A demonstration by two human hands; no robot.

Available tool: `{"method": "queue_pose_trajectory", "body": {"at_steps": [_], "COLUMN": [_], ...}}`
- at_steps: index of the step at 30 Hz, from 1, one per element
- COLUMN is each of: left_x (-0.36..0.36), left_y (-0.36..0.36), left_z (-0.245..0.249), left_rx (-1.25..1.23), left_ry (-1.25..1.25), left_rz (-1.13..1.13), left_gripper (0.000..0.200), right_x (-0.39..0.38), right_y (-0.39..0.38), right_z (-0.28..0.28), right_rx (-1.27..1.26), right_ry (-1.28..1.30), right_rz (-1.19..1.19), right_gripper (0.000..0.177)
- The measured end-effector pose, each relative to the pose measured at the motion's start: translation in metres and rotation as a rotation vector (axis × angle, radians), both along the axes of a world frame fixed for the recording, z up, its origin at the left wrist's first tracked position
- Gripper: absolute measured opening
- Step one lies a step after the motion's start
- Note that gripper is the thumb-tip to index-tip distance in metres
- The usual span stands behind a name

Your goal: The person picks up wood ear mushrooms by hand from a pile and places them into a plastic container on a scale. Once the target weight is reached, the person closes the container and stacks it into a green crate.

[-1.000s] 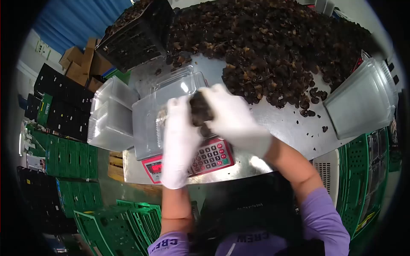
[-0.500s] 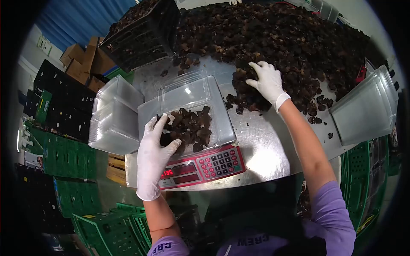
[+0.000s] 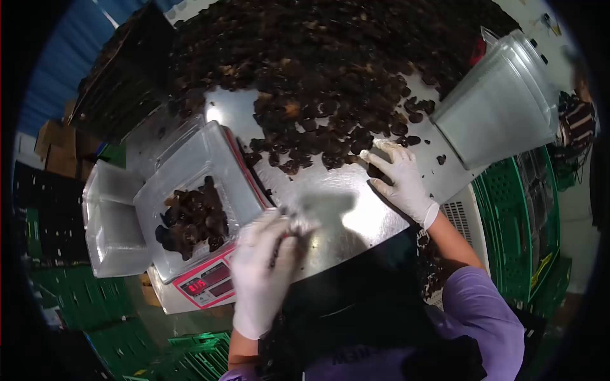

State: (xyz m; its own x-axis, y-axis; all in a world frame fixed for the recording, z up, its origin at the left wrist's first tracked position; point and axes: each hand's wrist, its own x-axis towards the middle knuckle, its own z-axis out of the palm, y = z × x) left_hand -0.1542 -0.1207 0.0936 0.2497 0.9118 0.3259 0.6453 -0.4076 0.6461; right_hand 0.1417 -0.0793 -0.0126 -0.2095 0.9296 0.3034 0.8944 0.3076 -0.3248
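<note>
My left hand (image 3: pixel 260 267), in a white glove, is smeared by motion beside the right front corner of the red scale (image 3: pixel 206 282). Its fingers look curled together, with a dark patch between them that I cannot make out. On the scale's plate lies a clear plastic tray (image 3: pixel 152 219) holding dark brown wood ear mushrooms (image 3: pixel 194 219). My right hand (image 3: pixel 403 181), also gloved, has its fingers apart at the near edge of a big pile of wood ear mushrooms (image 3: pixel 330 95). Its fingertips touch pieces there.
Nested clear trays (image 3: pixel 114 216) stand left of the scale. Another stack of clear containers (image 3: pixel 499 101) leans at the table's right side. A dark crate (image 3: pixel 127 76) stands at the back left. Green crates (image 3: pixel 518 216) are beside the metal table (image 3: pixel 330 241).
My left hand has left the tray and moved right, its fingers curling. My right hand has come nearer along the pile's edge. The view has swung right, and the scale's red display has changed.
</note>
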Motion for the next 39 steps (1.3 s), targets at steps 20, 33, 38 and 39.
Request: {"method": "queue_pose_trajectory", "body": {"at_steps": [20,33,38,39], "left_x": [0.102,0.113,0.097,0.095], "left_y": [0.044,0.096,0.066,0.063], "left_z": [-0.090,-0.117,-0.099,-0.095], "left_rx": [-0.080,0.009,-0.175,-0.178], "left_ry": [0.206,0.441,0.219,0.219], "left_rz": [0.054,0.187,0.176,0.174], "left_gripper": [0.022,0.016,0.015,0.015], "right_x": [-0.001,-0.020,0.002,0.017], "right_y": [0.006,0.093,0.064,0.048], "right_z": [-0.013,-0.025,-0.016,-0.006], "right_rx": [-0.001,-0.033,0.271,0.209], "right_ry": [0.145,-0.042,0.294,0.341], "right_rz": [0.113,-0.100,-0.019,0.038], "right_gripper": [0.020,0.015,0.014,0.014]}}
